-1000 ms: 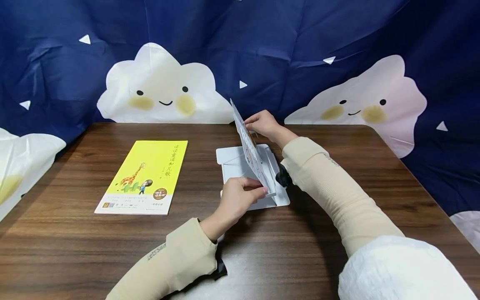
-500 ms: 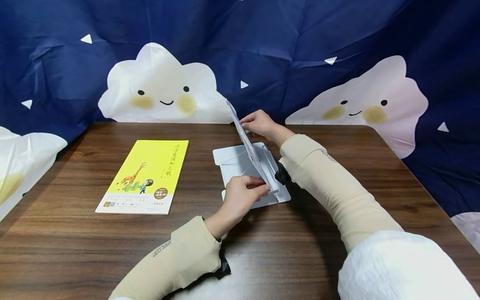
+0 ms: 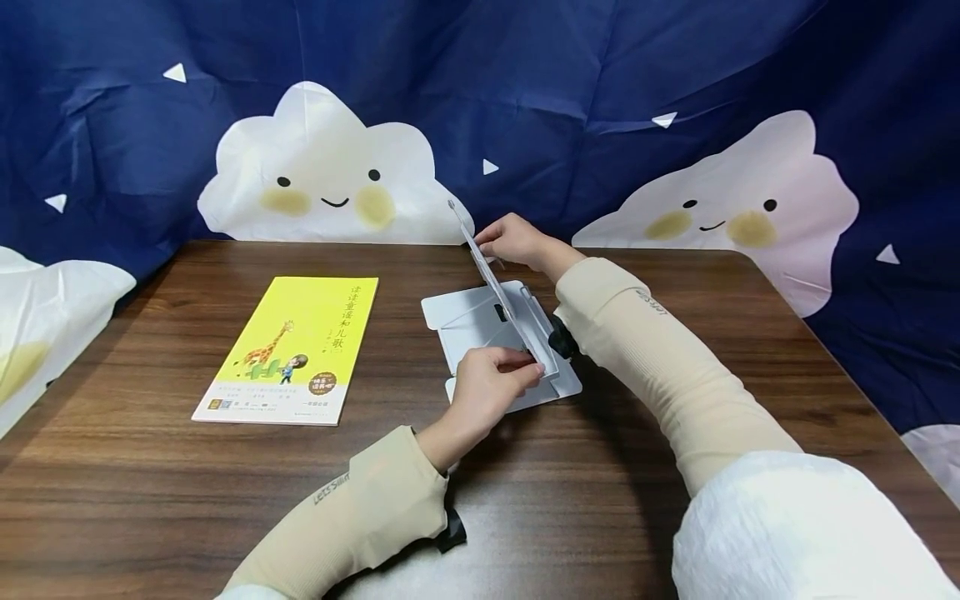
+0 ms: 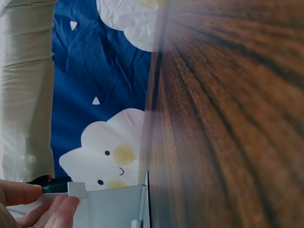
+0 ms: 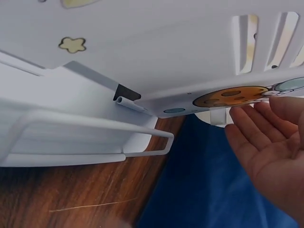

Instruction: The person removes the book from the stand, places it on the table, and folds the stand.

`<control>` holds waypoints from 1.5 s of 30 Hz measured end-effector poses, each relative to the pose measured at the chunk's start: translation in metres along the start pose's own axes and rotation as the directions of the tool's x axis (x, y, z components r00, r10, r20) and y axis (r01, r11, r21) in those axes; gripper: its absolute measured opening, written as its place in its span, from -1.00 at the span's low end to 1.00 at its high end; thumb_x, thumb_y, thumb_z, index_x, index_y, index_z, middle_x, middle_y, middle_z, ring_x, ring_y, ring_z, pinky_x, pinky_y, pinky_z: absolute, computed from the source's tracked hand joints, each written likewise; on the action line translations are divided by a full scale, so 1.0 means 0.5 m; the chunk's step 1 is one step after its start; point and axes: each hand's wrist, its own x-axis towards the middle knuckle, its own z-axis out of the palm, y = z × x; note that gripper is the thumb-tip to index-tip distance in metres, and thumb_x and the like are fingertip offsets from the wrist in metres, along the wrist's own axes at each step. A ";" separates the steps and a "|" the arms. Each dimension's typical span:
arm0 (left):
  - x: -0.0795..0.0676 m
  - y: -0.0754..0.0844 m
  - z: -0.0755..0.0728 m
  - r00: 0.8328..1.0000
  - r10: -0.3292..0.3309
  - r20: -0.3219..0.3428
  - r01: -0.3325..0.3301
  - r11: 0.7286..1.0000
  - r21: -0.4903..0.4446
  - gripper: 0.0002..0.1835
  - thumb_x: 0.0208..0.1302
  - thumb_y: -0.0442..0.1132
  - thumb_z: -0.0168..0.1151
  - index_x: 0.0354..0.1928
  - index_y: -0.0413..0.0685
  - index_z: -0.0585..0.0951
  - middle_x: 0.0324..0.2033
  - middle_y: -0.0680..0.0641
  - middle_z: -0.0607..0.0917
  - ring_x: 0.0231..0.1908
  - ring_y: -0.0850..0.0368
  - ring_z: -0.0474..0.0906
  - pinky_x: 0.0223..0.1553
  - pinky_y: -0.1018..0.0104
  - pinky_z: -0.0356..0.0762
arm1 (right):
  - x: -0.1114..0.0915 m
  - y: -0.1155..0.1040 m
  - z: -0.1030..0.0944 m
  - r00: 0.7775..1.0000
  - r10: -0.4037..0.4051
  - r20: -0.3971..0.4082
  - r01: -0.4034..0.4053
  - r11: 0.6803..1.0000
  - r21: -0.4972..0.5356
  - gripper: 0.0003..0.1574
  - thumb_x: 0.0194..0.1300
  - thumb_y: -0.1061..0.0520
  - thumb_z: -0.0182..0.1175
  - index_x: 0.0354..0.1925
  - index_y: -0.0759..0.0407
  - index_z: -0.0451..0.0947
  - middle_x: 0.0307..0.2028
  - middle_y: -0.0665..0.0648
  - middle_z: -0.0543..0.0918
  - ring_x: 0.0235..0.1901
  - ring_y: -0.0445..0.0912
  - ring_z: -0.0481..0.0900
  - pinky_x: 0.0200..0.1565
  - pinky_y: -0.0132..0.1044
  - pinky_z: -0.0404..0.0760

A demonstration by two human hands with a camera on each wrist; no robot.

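A white metal folding book stand [image 3: 468, 321] with cartoon prints lies on the table, its panel [image 3: 487, 271] raised and leaning left over the flat base. My left hand [image 3: 483, 392] pinches the panel's near lower corner; in the left wrist view its thumb and fingers [image 4: 64, 209] are at a small tab on the edge. At the panel's far edge, higher up, my right hand [image 3: 517, 242] holds it from the right side. The right wrist view shows this right hand [image 5: 273, 142] beside an orange planet print, with a wire support [image 5: 95, 121] standing out from the base.
A yellow children's book [image 3: 292, 350] with a giraffe on its cover lies flat to the left on the wooden table [image 3: 135, 467]. Behind the table's far edge hangs a dark blue curtain [image 3: 525, 83] with white clouds.
The raised panel has tipped further left, so its printed face now shows almost edge-on. Both hands stay on it; the right hand has shifted slightly left, the left hand slightly right.
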 end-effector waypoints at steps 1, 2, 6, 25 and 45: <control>0.001 0.000 0.001 1.000 0.000 -0.002 0.000 1.000 0.001 -0.86 -0.04 -0.31 0.25 -0.45 -0.27 0.64 -0.65 -0.07 0.62 -0.59 0.01 0.54 -0.60 0.43 0.43 | 0.000 -0.002 -0.001 1.000 -0.005 0.008 0.005 1.000 -0.007 -0.67 0.18 0.34 -0.01 -0.07 0.37 0.47 -0.11 0.24 0.50 -0.17 -0.09 0.38 -0.15 -0.36 0.37; 0.001 0.000 0.001 1.000 0.000 -0.003 0.000 1.000 0.000 -0.86 -0.04 -0.32 0.25 -0.44 -0.28 0.64 -0.65 -0.07 0.62 -0.58 -0.02 0.54 -0.60 0.43 0.43 | -0.001 -0.004 -0.001 1.000 -0.009 0.016 0.009 1.000 -0.011 -0.67 0.18 0.34 -0.01 -0.06 0.36 0.47 -0.11 0.23 0.50 -0.19 -0.09 0.38 -0.18 -0.37 0.37; 0.004 0.001 0.003 1.000 -0.006 -0.011 0.006 1.000 0.008 -0.86 -0.04 -0.31 0.26 -0.44 -0.27 0.64 -0.65 -0.06 0.62 -0.57 -0.02 0.55 -0.61 0.44 0.43 | -0.003 -0.009 0.001 0.998 -0.038 0.054 0.039 0.999 -0.014 -0.65 0.19 0.35 -0.03 -0.03 0.35 0.44 -0.16 0.19 0.50 -0.39 -0.12 0.38 -0.38 -0.41 0.34; 0.001 0.000 -0.012 0.995 0.101 0.015 -0.102 0.993 0.060 -0.89 -0.07 -0.35 0.25 -0.45 -0.23 0.65 -0.53 -0.02 0.64 -0.48 0.31 0.51 -0.43 0.47 0.43 | -0.039 -0.035 -0.034 0.992 -0.084 0.090 0.094 0.989 -0.118 -0.62 0.23 0.26 -0.03 0.02 0.36 0.39 -0.02 0.23 0.45 0.02 -0.03 0.31 0.02 -0.24 0.27; 0.047 -0.005 -0.123 0.993 0.109 -0.053 -0.098 0.979 0.177 -0.56 -0.06 -0.33 0.24 -0.06 -0.29 0.47 -0.15 -0.18 0.55 -0.10 -0.02 0.45 -0.08 0.19 0.36 | -0.168 -0.043 -0.040 0.990 -0.140 0.006 0.140 0.986 -0.090 -0.63 0.20 0.17 0.03 -0.04 0.32 0.44 -0.11 0.21 0.52 -0.08 -0.05 0.42 -0.07 -0.22 0.37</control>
